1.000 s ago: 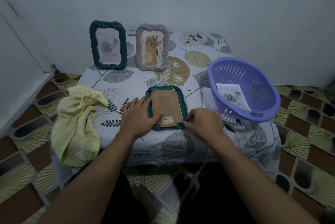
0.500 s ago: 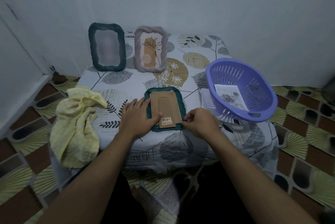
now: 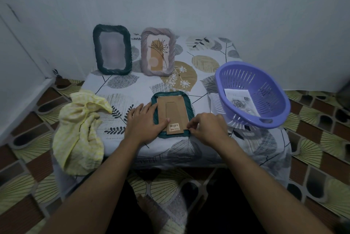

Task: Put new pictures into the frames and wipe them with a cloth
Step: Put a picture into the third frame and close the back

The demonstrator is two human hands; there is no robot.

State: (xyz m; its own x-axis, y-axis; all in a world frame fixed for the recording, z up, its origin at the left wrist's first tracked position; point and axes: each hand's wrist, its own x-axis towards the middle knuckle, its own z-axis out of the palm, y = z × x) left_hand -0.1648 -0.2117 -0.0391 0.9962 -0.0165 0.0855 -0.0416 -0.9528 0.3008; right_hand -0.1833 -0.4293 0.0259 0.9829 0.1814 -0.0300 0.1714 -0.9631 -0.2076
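A teal picture frame lies face down near the table's front edge, its brown cardboard back facing up. My left hand presses flat on the frame's left side, fingers straight. My right hand has its fingers curled at the frame's lower right corner, pinching at the cardboard edge. Two more frames stand against the wall: a dark teal frame and a mauve frame holding a plant print. A yellow cloth hangs over the table's left edge. A printed picture lies in the purple basket.
The low table wears a leaf-patterned cover and stands in a corner between grey walls. The purple basket overhangs the table's right side. Patterned tile floor surrounds the table.
Both hands stay on the face-down frame; my right hand's fingers have shifted slightly at the lower right corner. The view has dipped a little.
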